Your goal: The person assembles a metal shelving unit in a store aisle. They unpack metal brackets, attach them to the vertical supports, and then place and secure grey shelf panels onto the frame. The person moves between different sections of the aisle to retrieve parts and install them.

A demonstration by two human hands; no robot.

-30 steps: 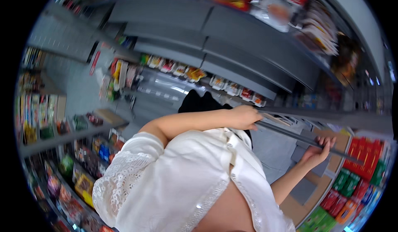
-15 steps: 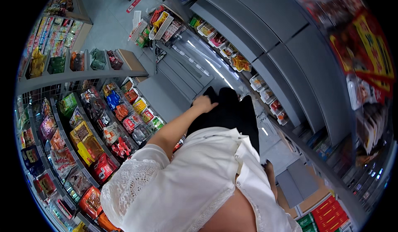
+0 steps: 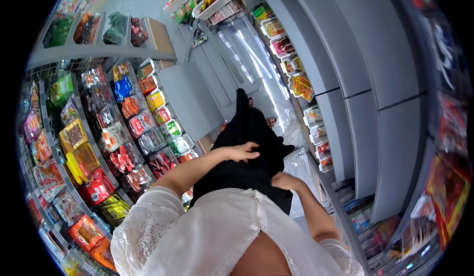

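My left hand [image 3: 240, 153] is over the front of my loose black garment [image 3: 224, 170], its fingers stretched out and slightly apart, with nothing in them. Lower and to the right, my right hand [image 3: 287, 181] is at the garment's right edge with its fingers curled in. Whether they pinch the cloth is hidden. Past the hem, parts of my feet in sandals [image 3: 270, 122] show on the floor.
Shelves of packaged snacks [image 3: 131, 107] run along my left. Bare grey shelf boards [image 3: 340, 73] rise on the right, above white baskets of snacks [image 3: 291, 64]. Ahead on the floor lie grey panels [image 3: 190, 98] and clear plastic wrap [image 3: 291, 130]. Filled baskets [image 3: 213, 3] stand farther off.
My right hand has come up from low beside my body to the front of the garment. My left hand appears lower in view. The view has shifted, with the right shelves looming larger.
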